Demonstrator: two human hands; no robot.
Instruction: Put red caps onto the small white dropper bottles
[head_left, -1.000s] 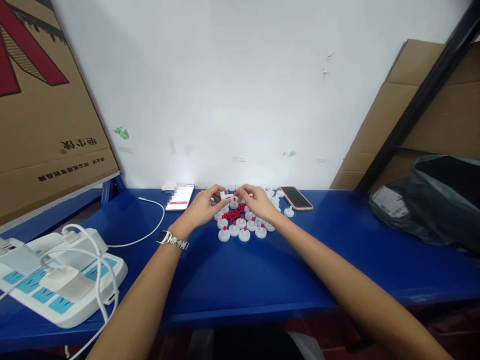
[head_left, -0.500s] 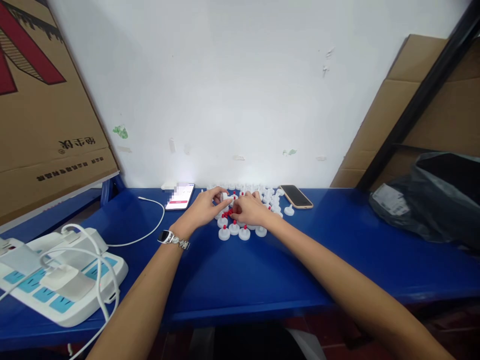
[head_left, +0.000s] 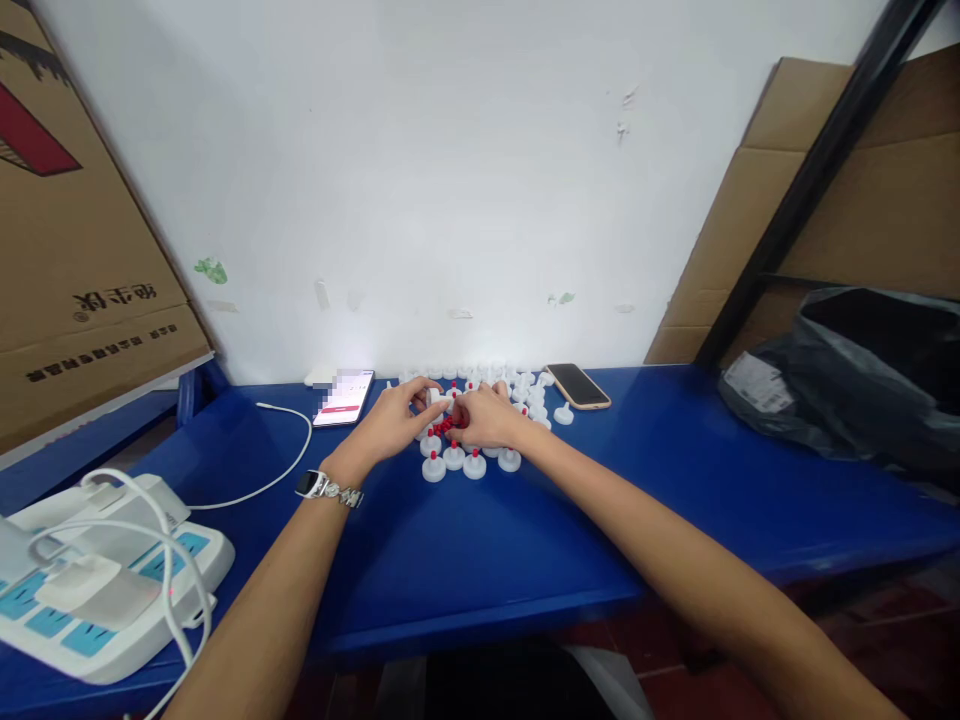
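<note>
My left hand (head_left: 397, 418) pinches a white nozzle cap (head_left: 434, 397) between thumb and fingers, above the blue table. Just right of it, my right hand (head_left: 486, 416) is closed, its fingertips bent down beside a small heap of red tips (head_left: 444, 426). Whatever those fingers grip is hidden. In front of both hands stand several round white caps with a red tip on the spout, such as this red-tipped cap (head_left: 474, 464). Behind and to the right lie many plain white nozzle caps (head_left: 536, 395), partly covered by my right hand.
A lit phone (head_left: 343, 398) lies left of the caps, and a dark phone (head_left: 578, 386) lies right. A power strip (head_left: 142, 640) with chargers and a white cable (head_left: 289, 480) occupies the table's left. A dark plastic bag (head_left: 840, 390) sits at the right, near cardboard (head_left: 780, 150).
The view has shifted, so everything appears a little further left. My right hand has come slightly closer to the cap in my left hand, which keeps its pinch.
</note>
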